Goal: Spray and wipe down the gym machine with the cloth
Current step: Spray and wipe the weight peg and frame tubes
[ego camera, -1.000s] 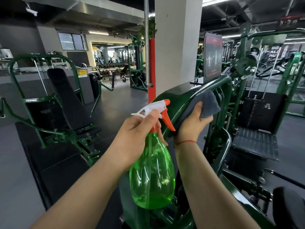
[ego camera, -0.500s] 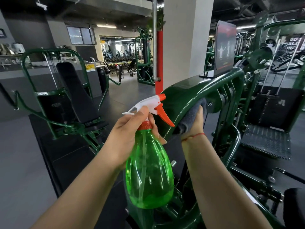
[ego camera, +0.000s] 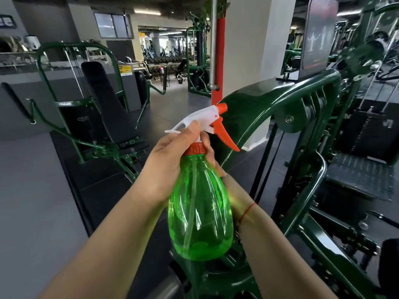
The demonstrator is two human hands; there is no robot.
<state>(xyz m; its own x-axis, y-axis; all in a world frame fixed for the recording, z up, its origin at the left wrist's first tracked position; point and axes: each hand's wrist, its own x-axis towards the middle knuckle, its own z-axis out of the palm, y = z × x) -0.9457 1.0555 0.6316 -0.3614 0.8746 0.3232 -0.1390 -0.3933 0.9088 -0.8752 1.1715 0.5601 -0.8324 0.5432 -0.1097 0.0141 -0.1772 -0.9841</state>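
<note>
Gripping the green spray bottle (ego camera: 200,212) by its neck in the left hand (ego camera: 170,167), upright, nozzle toward the curved machine frame (ego camera: 269,98), right hand (ego camera: 234,192) mostly hidden behind it, grasp impossible to tell.

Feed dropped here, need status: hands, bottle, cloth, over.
Left hand grips spray bottle at neck. Right hand hidden behind bottle; cloth out of sight. Nozzle faces green machine frame, nothing between.
</note>
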